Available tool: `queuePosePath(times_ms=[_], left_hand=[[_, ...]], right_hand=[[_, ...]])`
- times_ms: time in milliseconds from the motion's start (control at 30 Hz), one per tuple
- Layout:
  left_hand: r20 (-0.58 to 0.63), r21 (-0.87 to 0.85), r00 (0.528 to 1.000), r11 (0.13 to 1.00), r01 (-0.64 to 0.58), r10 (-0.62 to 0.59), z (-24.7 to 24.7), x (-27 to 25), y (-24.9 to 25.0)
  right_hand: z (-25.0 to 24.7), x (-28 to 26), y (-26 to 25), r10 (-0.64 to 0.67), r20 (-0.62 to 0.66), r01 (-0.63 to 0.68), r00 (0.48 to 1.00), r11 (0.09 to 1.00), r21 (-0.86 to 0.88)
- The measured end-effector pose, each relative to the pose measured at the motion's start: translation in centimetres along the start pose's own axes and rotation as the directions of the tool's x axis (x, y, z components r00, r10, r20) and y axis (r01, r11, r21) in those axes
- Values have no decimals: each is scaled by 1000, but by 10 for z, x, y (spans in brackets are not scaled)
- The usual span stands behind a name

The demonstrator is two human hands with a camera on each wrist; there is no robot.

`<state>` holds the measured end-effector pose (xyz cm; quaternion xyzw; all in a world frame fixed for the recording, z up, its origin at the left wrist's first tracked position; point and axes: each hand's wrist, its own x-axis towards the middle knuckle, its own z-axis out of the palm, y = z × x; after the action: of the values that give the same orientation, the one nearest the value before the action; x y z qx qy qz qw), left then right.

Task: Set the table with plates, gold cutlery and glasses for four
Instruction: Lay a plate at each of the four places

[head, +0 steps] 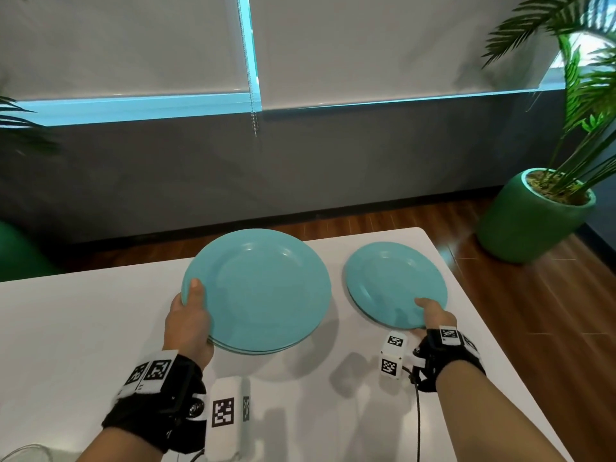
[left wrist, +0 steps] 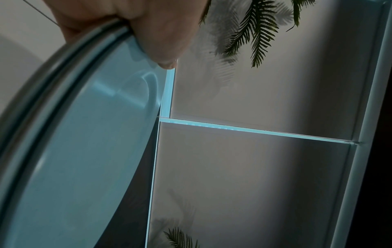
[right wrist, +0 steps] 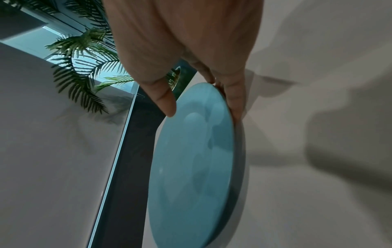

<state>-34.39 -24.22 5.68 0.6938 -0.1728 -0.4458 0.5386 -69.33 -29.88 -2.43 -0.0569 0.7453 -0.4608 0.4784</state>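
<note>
Two plate groups: both face up over the white table (head: 83, 328).
Stack of teal plates (head: 256, 288): the larger one, held above the table's middle; round, so no long axis; near edge dips toward the person.
Single teal plate (head: 396, 281): smaller, just right of the stack, near the table's right edge.
Left hand (head: 188, 323): thumb on the stack's rim, fingers clamped beneath.
Right hand (head: 433, 316): thumb on top, fingers under, pinching the single plate's near rim.

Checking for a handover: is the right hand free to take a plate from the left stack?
Probably not: the right hand already pinches a plate; the left hand grips the stack.
</note>
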Motion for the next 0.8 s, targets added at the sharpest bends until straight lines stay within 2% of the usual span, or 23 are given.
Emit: queuePosePath(times_ms=[100,200,300,400,467,533,600,700,733,767,800], left_hand=[[5,-8,1000,1000,10,-10,3,-2,-1],[28,-25,999,999,22,-21,5,-6,-1],[38,-43,999,998,37,-35,4,-10,-1],[45,-55,998,997,49,-46,1,-13,-1],[42,-66,998,997,45,-42,-3,-15,0],[34,-69,999,997,25,-22,-9,-15,1],[21,-68,1000,998,12,-11,-15,-12,2],[-1,-79,1000,997,15,-15,-24,-6,1],[-5,-84,1000,996,15,-16,-26,-5,1],[-7,-88,1000,996,16,-17,-27,-4,0],[-8,-90,1000,996,16,-17,-28,-4,0]], right_hand=[[-3,3,-4,-23,-46,14,999,983,-181],[2,-6,-9,-103,-128,42,986,911,-409],[23,-18,-8,-237,-7,204,972,850,-486],[45,-32,-6,-292,88,295,952,807,-512],[53,-35,-2,-264,91,256,960,702,-665],[48,-25,4,-224,-20,135,974,652,-746],[33,-15,13,-172,-94,54,981,700,-712],[9,13,25,-109,-29,71,994,800,-596],[5,15,26,-122,-10,89,992,775,-626],[2,13,25,-146,35,125,989,666,-735],[-1,12,23,-187,61,164,981,611,-775]])
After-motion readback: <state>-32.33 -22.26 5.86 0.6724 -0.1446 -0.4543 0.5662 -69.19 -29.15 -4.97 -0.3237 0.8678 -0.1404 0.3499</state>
